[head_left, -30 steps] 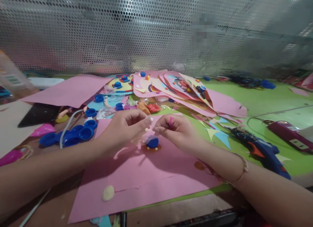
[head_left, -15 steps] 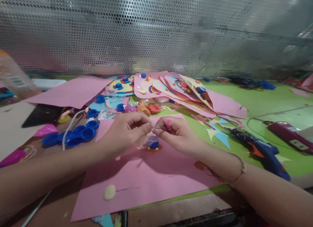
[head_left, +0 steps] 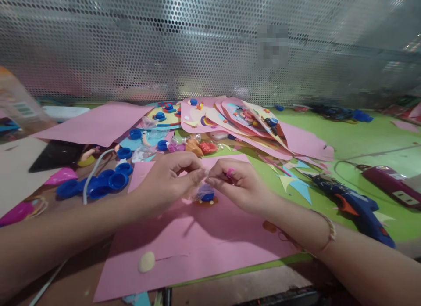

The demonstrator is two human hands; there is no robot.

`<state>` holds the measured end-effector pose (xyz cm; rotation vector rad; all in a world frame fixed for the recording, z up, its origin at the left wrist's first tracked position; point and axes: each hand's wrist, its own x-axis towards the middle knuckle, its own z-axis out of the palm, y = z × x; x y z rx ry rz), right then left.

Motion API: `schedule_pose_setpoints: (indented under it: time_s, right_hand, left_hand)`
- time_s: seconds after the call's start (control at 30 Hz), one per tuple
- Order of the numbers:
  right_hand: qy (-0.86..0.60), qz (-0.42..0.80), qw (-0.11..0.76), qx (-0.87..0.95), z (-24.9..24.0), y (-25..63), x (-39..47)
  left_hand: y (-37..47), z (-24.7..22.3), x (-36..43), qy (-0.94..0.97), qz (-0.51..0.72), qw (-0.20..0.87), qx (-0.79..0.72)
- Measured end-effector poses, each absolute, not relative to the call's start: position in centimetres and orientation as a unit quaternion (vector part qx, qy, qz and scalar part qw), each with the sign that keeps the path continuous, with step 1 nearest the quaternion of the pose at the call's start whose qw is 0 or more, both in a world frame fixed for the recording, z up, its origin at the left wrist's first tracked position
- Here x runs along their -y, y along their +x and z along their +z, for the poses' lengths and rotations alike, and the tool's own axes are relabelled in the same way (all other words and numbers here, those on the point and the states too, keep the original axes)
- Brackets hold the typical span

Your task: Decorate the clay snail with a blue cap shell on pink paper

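Over the pink paper sheet (head_left: 184, 253), my left hand (head_left: 174, 176) and my right hand (head_left: 241, 181) meet, thumbs and forefingers closed in a pinch. Between them they grip a small clear plastic bag (head_left: 192, 192), which hangs below the left fingers; its contents are hard to make out. A pink ring sits on a finger of the right hand. Just beneath the fingertips is a blue bottle cap (head_left: 207, 195) on a brown patch with small pale dots. A cream paper circle (head_left: 146, 262) and a brown oval (head_left: 269, 226) lie on the same sheet.
Blue caps (head_left: 101, 183) and a white cable (head_left: 90, 174) lie to the left. Small bags of coloured clay (head_left: 192, 145) and decorated pink sheets (head_left: 226, 121) are behind. At right are a blue glue gun (head_left: 355, 209), a purple power strip (head_left: 391, 185) and paper scraps (head_left: 297, 185).
The fingertips have shifted slightly against each other, and my right hand has turned a little. The bag stays between them; the view has moved very slightly.
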<state>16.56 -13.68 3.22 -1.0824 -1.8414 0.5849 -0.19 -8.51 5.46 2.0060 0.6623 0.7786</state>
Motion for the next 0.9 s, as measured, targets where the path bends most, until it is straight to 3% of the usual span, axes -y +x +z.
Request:
schedule_pose_setpoints:
  time_s: [0.3, 0.9]
  right_hand:
    - [-0.434, 0.173, 0.438, 0.768, 3.14, 16.3, 13.74]
    - [-0.47, 0.216, 0.43, 0.74, 3.03, 16.74, 13.64]
  left_hand:
    - [-0.23, 5.8, 8.56, 0.846, 0.316, 0.332, -0.274]
    - [-0.07, 5.29, 8.93, 0.791, 0.3, 0.458, -0.273]
